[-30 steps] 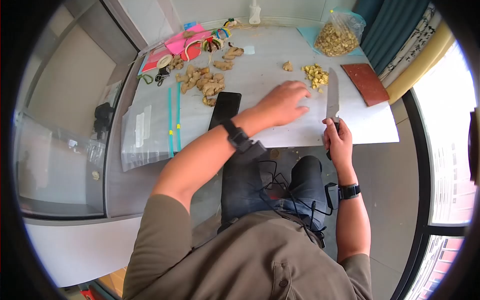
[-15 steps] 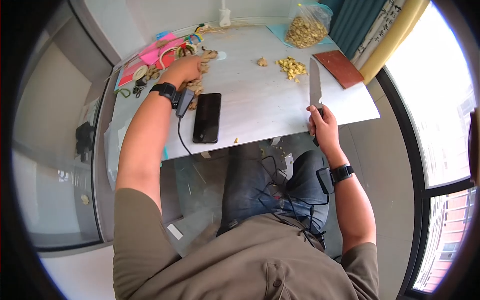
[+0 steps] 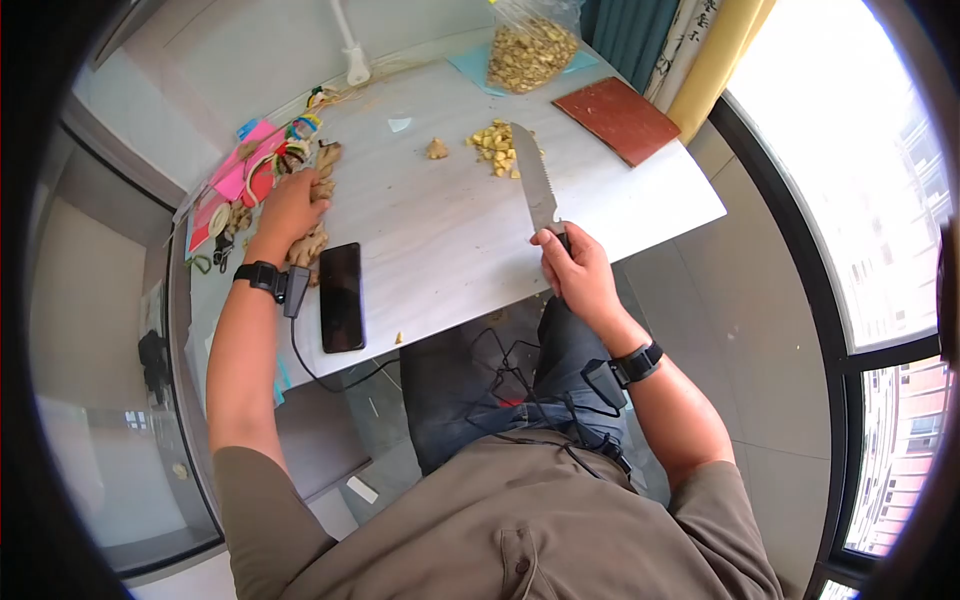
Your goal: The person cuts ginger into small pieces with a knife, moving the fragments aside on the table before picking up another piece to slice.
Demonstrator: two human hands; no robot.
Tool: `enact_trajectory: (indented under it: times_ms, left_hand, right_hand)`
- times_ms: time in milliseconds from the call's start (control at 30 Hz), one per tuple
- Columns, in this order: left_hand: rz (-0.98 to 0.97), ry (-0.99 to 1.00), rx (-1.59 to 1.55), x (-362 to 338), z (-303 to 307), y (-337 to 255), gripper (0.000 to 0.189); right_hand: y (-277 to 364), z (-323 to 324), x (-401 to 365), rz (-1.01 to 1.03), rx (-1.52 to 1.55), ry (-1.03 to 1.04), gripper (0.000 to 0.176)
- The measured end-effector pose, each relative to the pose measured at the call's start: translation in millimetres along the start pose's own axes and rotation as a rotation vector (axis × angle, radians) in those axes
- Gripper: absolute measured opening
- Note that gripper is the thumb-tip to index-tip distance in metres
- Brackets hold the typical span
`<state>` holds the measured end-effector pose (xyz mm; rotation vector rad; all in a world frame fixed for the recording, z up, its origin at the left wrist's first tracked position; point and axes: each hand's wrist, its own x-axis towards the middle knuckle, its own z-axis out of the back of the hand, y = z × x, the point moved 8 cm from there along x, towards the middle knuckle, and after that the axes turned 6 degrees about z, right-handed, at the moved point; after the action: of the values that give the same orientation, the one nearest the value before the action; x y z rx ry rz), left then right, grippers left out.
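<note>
My left hand [image 3: 291, 208] is at the row of ginger roots [image 3: 308, 246] on the left of the table, its fingers bent round a piece that they partly cover. In my right hand [image 3: 580, 268] is the black handle of a knife [image 3: 535, 180], its broad blade pointing away from me above the table. Behind the blade tip lies a pile of chopped ginger [image 3: 492, 145], partly covered by it. A single ginger piece [image 3: 437, 149] sits to the left of that pile. Just right of my left wrist lies a black phone [image 3: 342, 298].
A clear bag of ginger pieces [image 3: 530, 55] stands at the back on a blue sheet. To its right is a reddish-brown board [image 3: 618, 118]. Pink packets [image 3: 237, 170], bands and cords crowd the left edge. A cable [image 3: 310, 368] runs from my left wrist over the table's front edge.
The view has shifted, so the table sits further left and lower. My right hand has brought the knife left, and its blade now overlaps the chopped pile. My left hand stays among the ginger roots.
</note>
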<state>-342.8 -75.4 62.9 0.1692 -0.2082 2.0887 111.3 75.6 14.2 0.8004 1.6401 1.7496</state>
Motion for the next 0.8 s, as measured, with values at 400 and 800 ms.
enact_trajectory:
  times_ms: [400,800]
  left_hand:
    - [0.059,-0.042,-0.258,-18.3,51.6,-156.3,0.029]
    - [-0.533,0.110,-0.242,-30.3,-21.1,-360.2,0.055]
  right_hand:
    - [-7.8,16.3,-8.9,0.024,0.090,0.093,0.025]
    - [-14.0,30.1,-7.1,0.073,0.145,0.238,0.028]
